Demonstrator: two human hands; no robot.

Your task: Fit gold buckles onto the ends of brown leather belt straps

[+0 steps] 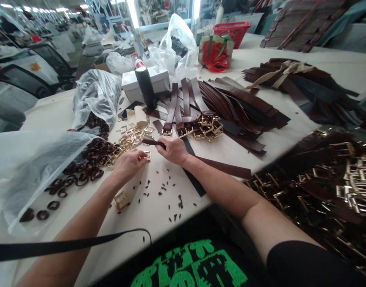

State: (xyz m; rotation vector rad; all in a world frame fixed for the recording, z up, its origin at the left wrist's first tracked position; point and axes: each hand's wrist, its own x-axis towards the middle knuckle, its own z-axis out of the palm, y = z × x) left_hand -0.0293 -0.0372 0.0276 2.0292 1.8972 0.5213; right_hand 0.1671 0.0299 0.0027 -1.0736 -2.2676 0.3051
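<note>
Left hand (pixel 126 164): fingers (pixel 140 155) pinched on a gold buckle (pixel 148 156). Right hand (pixel 175 150): fingers clamped on a brown strap (pixel 150 141), grip partly hidden. Both items above the tabletop (pixel 126 229), inward of its near edge; small dark pieces (pixel 180 205) lie between.

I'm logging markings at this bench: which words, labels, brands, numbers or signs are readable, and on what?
None can be read for certain.
Black shirt: green print, cut off and not legible.
Black bottle: red-and-white part at its top, too small.
Background at left: orange mark, too blurred.
</note>
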